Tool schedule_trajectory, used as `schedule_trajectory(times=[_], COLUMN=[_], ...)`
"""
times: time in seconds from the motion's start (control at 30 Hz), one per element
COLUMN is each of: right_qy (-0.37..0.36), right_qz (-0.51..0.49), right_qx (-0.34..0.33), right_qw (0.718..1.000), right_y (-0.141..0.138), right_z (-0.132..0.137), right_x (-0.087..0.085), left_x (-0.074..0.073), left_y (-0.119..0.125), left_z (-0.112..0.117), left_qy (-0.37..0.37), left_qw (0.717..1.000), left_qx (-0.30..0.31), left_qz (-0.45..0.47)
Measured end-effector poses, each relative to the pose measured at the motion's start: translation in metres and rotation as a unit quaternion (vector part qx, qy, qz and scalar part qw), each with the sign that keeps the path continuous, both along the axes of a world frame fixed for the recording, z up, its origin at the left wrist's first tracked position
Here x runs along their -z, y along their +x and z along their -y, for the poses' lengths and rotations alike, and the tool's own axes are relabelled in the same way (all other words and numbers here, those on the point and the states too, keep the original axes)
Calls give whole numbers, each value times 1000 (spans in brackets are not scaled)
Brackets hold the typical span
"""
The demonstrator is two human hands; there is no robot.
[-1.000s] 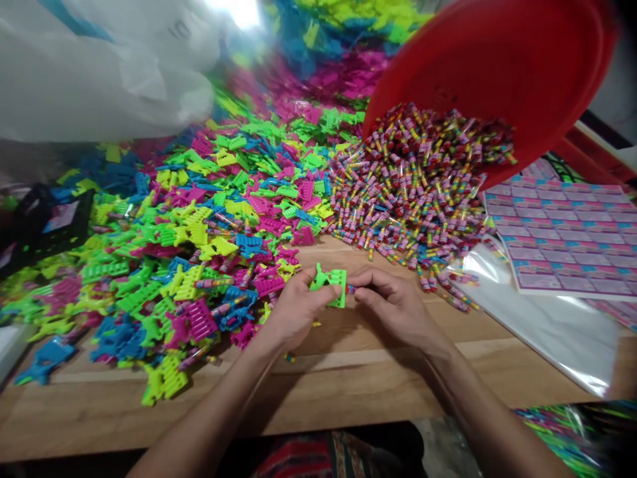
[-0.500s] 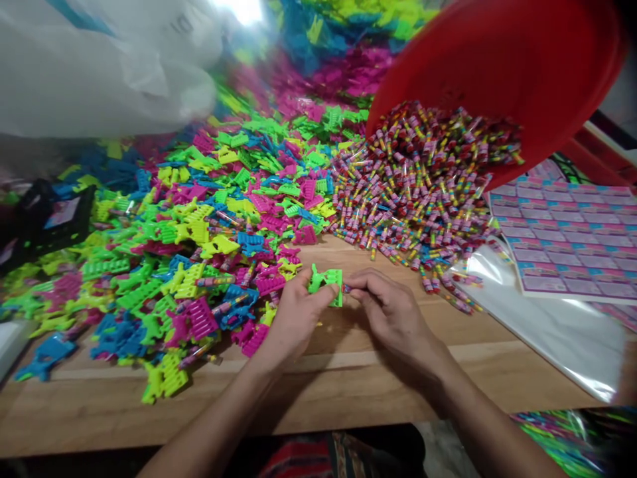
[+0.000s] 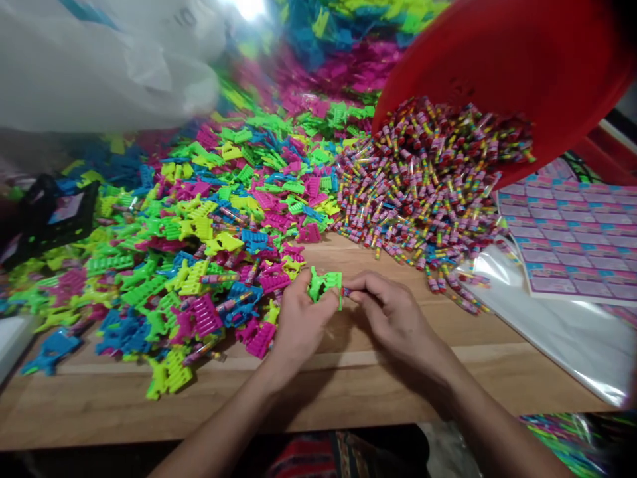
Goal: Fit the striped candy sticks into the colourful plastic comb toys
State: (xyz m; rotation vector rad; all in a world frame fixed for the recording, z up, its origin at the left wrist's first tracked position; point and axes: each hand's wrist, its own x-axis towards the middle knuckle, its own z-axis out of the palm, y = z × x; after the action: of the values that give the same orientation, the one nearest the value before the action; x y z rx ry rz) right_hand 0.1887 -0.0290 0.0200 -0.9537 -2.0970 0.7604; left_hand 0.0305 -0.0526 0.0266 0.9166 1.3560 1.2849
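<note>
My left hand (image 3: 302, 322) is closed on a bright green plastic toy piece (image 3: 317, 285) with a ribbed end, thumb on top. Pinched in the fingertips of my right hand (image 3: 395, 312) is a small wrapped candy tube (image 3: 347, 291), mostly covered by the fingers. Its tip meets the right edge of the green piece; whether it sits inside cannot be made out. Both hands are just above the wooden table (image 3: 398, 362). Left of them spreads a heap of similar pieces in yellow, pink, blue and green (image 3: 199, 226), some with tubes in or on them.
A tipped red basin (image 3: 502, 60) spills a pile of candy tubes (image 3: 413, 179) onto the table. Printed label sheets (image 3: 577, 232) and clear plastic film (image 3: 552, 338) lie at right. A white sack (image 3: 109, 73) stands back left, near a black tray (image 3: 57, 216).
The view has shifted slightly, so the surroundings sit a little further right. Both hands keep their holds, and the green piece is tilted slightly differently.
</note>
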Motion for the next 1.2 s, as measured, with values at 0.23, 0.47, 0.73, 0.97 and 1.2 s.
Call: schedule_trajectory(times=[0.23,0.47,0.73,0.97,1.2], right_qy=[-44,-146,-88,-108,-73], right_qz=[-45,-114,-106,-123,-96], right_qx=[9,17,61,42,30], right_qw=[998,983,989,986,992], right_y=[-2,8,3,-3,-1], right_z=[1,0,4,7,7], right_x=[-6,-5,-12,-16,-14], left_x=[4,6,-1,-6,-12], left_y=[1,-6,-7,-9,-13], left_z=[3,5,10,13,13], left_qy=[-4,-37,-29,-21,-19], left_qw=[999,952,972,991,997], left_qx=[-20,81,39,51,60], left_qz=[30,292,231,123,51])
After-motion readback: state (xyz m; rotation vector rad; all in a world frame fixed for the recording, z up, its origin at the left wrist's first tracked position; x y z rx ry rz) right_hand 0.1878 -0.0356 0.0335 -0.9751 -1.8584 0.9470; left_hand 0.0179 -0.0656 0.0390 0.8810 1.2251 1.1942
